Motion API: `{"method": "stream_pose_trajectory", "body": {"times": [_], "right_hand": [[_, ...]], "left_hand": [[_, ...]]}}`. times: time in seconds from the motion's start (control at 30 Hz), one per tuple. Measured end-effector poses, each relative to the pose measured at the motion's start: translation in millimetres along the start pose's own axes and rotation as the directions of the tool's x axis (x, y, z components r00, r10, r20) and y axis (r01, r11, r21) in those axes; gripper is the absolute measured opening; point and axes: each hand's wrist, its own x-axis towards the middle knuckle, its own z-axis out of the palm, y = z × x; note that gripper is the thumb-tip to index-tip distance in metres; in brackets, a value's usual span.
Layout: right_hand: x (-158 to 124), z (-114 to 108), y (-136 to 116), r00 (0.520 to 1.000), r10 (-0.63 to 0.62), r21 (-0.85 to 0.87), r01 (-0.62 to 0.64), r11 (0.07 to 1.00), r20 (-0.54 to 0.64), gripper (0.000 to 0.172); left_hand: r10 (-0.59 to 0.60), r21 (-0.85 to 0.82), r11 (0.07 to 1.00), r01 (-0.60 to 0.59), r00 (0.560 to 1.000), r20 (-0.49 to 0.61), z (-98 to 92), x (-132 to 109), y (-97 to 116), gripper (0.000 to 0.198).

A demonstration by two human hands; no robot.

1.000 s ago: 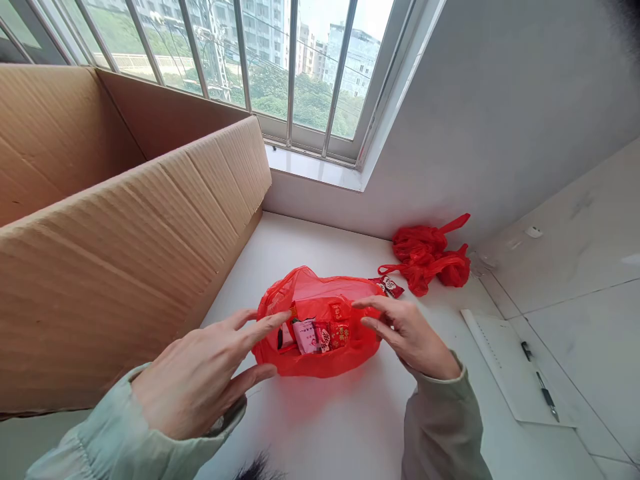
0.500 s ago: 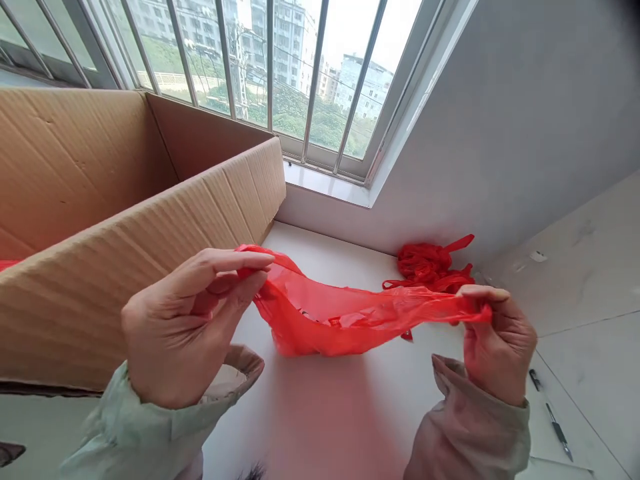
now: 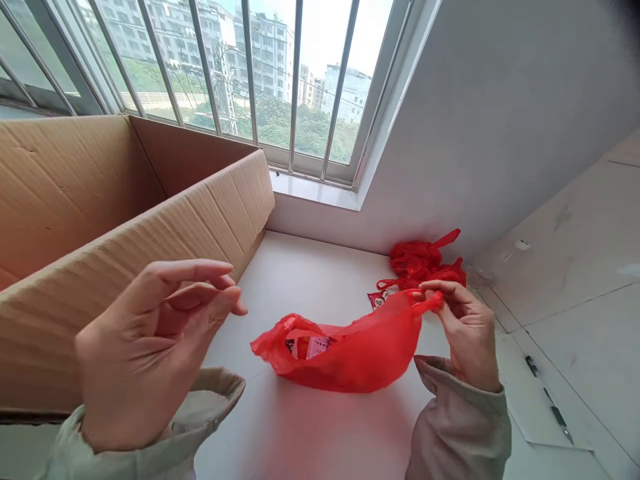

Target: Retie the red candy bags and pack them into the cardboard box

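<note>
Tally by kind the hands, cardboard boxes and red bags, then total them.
Hands, left hand and right hand: 2
Cardboard box: 1
Red bag held by the right hand: 1
Total: 4, leaving out the red heap by the wall, too tangled to count.

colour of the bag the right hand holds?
The bag is bright red; the head view shows it best.

The left fingers (image 3: 197, 269) have let go of the red bag (image 3: 363, 357).

barred window (image 3: 295, 93) beside grey wall (image 3: 490, 113)
</note>
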Motion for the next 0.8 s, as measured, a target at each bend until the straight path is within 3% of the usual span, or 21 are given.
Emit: {"method": "stream_pose_trajectory", "body": {"times": [0.07, 0.1, 0.2, 0.33, 0.4, 0.53, 0.6, 0.7, 0.77, 0.8], "right_hand": [[0, -6, 3, 0.990, 0.058, -0.213, -0.029, 0.977, 0.129, 0.016], [-1, -9, 4, 0.986, 0.062, -0.273, -0.017, 0.962, 0.156, 0.018], [-3, -22, 3, 0.985, 0.022, -0.332, 0.036, 0.943, 0.169, 0.021], [-5, -42, 0, 0.982, -0.016, -0.314, 0.076, 0.946, 0.189, 0.022], [-6, -49, -3, 0.984, -0.035, -0.301, 0.088, 0.949, 0.176, 0.020], [-11, -50, -15, 0.990, -0.040, -0.299, 0.078, 0.951, 0.133, 0.018], [-15, -46, -22, 0.990, -0.053, -0.229, 0.082, 0.970, 0.129, 0.014], [-18, -40, -29, 0.989, -0.130, 0.017, 0.129, 0.991, 0.074, 0.008], [-20, -34, -32, 0.990, -0.142, 0.185, 0.135, 0.973, 0.025, 0.008], [-20, -30, -32, 0.992, -0.128, 0.244, 0.120, 0.962, 0.018, 0.008]], "left_hand": [[0.035, -0.001, 0.999, -0.035, 0.998, 0.054, 8.2, 4, 2, 0.043], [0.069, 0.006, 0.998, -0.070, 0.989, 0.133, 12.5, 4, 3, 0.050], [0.185, -0.018, 0.981, -0.193, 0.904, 0.386, 22.7, 1, 1, 0.076], [0.281, -0.186, 0.959, -0.213, 0.793, 0.541, 35.2, 5, -14, 0.093], [0.313, -0.276, 0.944, -0.182, 0.758, 0.572, 44.8, 13, -20, 0.087], [0.396, -0.515, 0.856, -0.046, 0.699, 0.595, 68.0, 27, -12, 0.039], [0.360, -0.631, 0.763, 0.141, 0.719, 0.594, 78.0, 26, 1, 0.039], [0.151, -0.724, 0.489, 0.487, 0.770, 0.620, 86.4, 18, 21, 0.041], [-0.025, -0.749, 0.377, 0.545, 0.814, 0.581, 87.6, 15, 29, 0.042], [-0.103, -0.753, 0.396, 0.525, 0.841, 0.532, 87.5, 14, 30, 0.044]]}}
